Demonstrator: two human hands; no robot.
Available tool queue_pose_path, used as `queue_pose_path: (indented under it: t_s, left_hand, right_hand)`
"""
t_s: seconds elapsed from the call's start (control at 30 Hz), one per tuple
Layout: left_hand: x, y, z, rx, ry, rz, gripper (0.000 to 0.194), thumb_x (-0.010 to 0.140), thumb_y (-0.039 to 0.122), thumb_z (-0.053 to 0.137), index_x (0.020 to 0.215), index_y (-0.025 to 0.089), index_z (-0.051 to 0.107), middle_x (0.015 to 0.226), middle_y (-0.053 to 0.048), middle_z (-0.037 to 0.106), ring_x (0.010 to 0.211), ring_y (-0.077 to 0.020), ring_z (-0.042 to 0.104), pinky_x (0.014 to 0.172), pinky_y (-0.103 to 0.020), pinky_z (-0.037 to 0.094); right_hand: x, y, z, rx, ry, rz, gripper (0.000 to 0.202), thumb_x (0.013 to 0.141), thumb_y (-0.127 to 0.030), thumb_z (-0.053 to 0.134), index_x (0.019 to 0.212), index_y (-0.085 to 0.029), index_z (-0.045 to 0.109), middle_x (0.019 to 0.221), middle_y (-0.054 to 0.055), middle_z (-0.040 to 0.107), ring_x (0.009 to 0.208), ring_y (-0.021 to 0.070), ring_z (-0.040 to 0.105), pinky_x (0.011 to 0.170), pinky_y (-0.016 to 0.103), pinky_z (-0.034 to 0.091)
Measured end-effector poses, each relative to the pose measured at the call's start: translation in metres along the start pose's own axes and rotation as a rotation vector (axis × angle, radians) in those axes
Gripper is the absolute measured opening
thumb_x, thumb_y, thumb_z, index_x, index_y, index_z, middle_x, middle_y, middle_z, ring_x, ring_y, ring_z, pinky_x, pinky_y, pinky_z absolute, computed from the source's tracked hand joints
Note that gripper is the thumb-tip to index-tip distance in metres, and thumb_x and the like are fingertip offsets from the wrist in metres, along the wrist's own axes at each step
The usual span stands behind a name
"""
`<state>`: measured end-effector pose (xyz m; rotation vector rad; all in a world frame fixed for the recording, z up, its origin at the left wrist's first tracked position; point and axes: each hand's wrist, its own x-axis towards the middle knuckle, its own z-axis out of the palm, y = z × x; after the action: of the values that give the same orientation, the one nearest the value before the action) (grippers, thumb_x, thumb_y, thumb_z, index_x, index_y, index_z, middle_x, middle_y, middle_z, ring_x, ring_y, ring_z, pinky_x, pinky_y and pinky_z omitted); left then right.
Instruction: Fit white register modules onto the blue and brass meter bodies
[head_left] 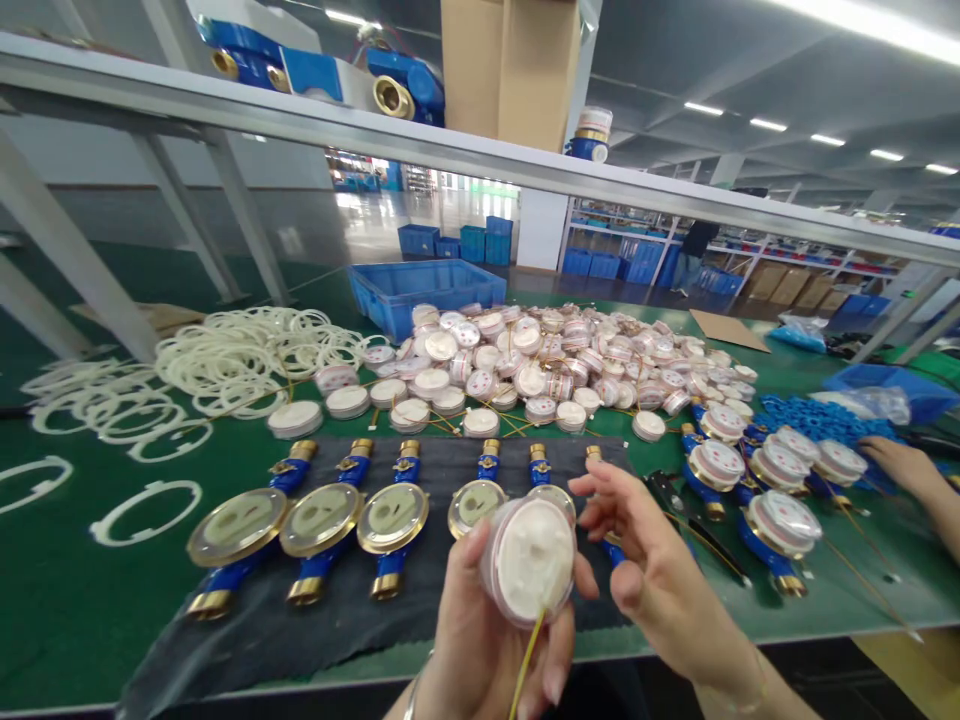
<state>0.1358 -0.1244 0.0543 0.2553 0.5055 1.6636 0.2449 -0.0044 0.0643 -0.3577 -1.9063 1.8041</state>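
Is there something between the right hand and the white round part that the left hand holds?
Nothing visible. The right hand is open just beside the white round part, which the left hand holds up above the dark mat; only air separates them.

On the table point(67, 590), a row of meter bodies point(322, 525) lies on a mat point(450, 470) at the near edge, with the register module point(529, 560) held above the mat's 4 o'clock corner by the left hand point(480, 640), the right hand point(652, 570) just at its 3 o'clock. Behind the mat at 12 o'clock spreads a heap of modules point(555, 360), a bin point(427, 290) behind that, and loose rings point(247, 355) at 10 o'clock. At 3 o'clock of the mat lie capped meters point(757, 480), with another person's hand point(900, 465) beyond them.
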Motion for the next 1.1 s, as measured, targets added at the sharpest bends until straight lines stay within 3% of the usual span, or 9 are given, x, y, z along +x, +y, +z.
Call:
queue_pose_path:
  t_s: [0.07, 0.17, 0.23, 0.33, 0.57, 0.67, 0.83, 0.97, 1.1]
  left_hand:
    - [-0.001, -0.003, 0.000, -0.075, -0.021, -0.204, 0.085, 0.079, 0.074, 0.012, 0.104, 0.008, 0.060, 0.064, -0.010, 0.062, 0.034, -0.0109, 0.054, 0.025, -0.012, 0.030]
    - [-0.002, -0.006, 0.002, -0.106, -0.049, -0.437, 0.109, 0.068, 0.085, 0.006, 0.076, -0.006, 0.065, 0.052, -0.017, 0.060, 0.033, -0.0131, 0.054, 0.023, -0.013, 0.030]
    - [-0.002, -0.006, 0.003, -0.097, -0.047, -0.502, 0.107, 0.068, 0.085, 0.010, 0.066, -0.006, 0.065, 0.053, -0.021, 0.061, 0.035, -0.0148, 0.055, 0.022, -0.015, 0.030]
    - [-0.002, -0.007, 0.002, -0.096, -0.005, -0.506, 0.093, 0.075, 0.080, 0.020, 0.076, -0.001, 0.068, 0.065, -0.023, 0.067, 0.040, -0.0175, 0.060, 0.023, -0.016, 0.034]
    - [0.007, -0.014, -0.011, -0.118, -0.056, -0.662, 0.106, 0.064, 0.089, 0.014, 0.071, -0.003, 0.068, 0.073, -0.024, 0.069, 0.038, -0.0178, 0.060, 0.019, -0.017, 0.033]
    - [0.010, -0.010, -0.009, -0.041, 0.002, -0.705, 0.103, 0.071, 0.083, 0.012, 0.086, -0.001, 0.068, 0.078, -0.020, 0.070, 0.046, -0.0184, 0.064, 0.028, -0.015, 0.042]
    - [0.003, 0.001, -0.007, 0.122, 0.079, -0.579, 0.090, 0.078, 0.076, 0.016, 0.095, 0.002, 0.066, 0.087, -0.021, 0.069, 0.054, -0.0205, 0.067, 0.036, -0.016, 0.048]
    - [-0.006, 0.003, -0.002, 0.326, 0.153, -0.366, 0.060, 0.079, 0.065, 0.046, 0.094, 0.010, 0.063, 0.088, -0.019, 0.069, 0.052, -0.0158, 0.065, 0.036, -0.013, 0.045]
    - [-0.005, -0.003, 0.005, 0.415, 0.173, -0.375, 0.047, 0.076, 0.056, 0.060, 0.083, 0.010, 0.063, 0.071, -0.015, 0.070, 0.041, -0.0104, 0.058, 0.030, -0.009, 0.035]
  right_hand:
    - [0.004, 0.007, 0.005, 0.144, -0.103, 0.045, 0.073, 0.075, -0.065, 0.054, 0.136, -0.029, 0.034, 0.132, 0.008, 0.045, 0.112, 0.0218, 0.048, 0.099, 0.036, 0.037]
    - [0.005, 0.014, 0.007, 0.334, -0.237, 0.114, 0.062, 0.082, -0.056, 0.053, 0.135, -0.028, 0.038, 0.131, 0.008, 0.048, 0.118, 0.0228, 0.047, 0.100, 0.037, 0.037]
    - [0.001, 0.017, 0.005, 0.418, -0.296, 0.145, 0.056, 0.083, -0.052, 0.055, 0.132, -0.027, 0.044, 0.129, 0.008, 0.051, 0.116, 0.0233, 0.050, 0.097, 0.036, 0.040]
    - [-0.007, 0.020, 0.000, 0.523, -0.336, 0.197, 0.058, 0.079, -0.051, 0.061, 0.130, -0.027, 0.047, 0.131, 0.007, 0.051, 0.116, 0.0240, 0.050, 0.096, 0.036, 0.040]
    - [-0.019, 0.033, -0.002, 0.650, -0.225, 0.228, 0.073, 0.064, -0.055, 0.074, 0.127, -0.026, 0.050, 0.128, 0.008, 0.053, 0.113, 0.0237, 0.052, 0.097, 0.034, 0.039]
    - [-0.023, 0.036, -0.002, 0.663, -0.161, 0.243, 0.079, 0.059, -0.060, 0.074, 0.124, -0.021, 0.052, 0.118, 0.009, 0.059, 0.104, 0.0231, 0.057, 0.089, 0.030, 0.043]
    - [-0.026, 0.032, -0.004, 0.602, -0.044, 0.218, 0.075, 0.066, -0.064, 0.065, 0.123, -0.017, 0.053, 0.116, 0.012, 0.060, 0.104, 0.0255, 0.056, 0.087, 0.033, 0.045]
    - [-0.026, 0.031, -0.004, 0.552, 0.039, 0.225, 0.072, 0.071, -0.065, 0.059, 0.122, -0.015, 0.052, 0.117, 0.015, 0.058, 0.106, 0.0287, 0.055, 0.088, 0.037, 0.044]
    - [-0.030, 0.027, -0.002, 0.541, 0.116, 0.223, 0.072, 0.069, -0.072, 0.053, 0.115, -0.016, 0.052, 0.113, 0.013, 0.058, 0.106, 0.0287, 0.053, 0.087, 0.037, 0.044]
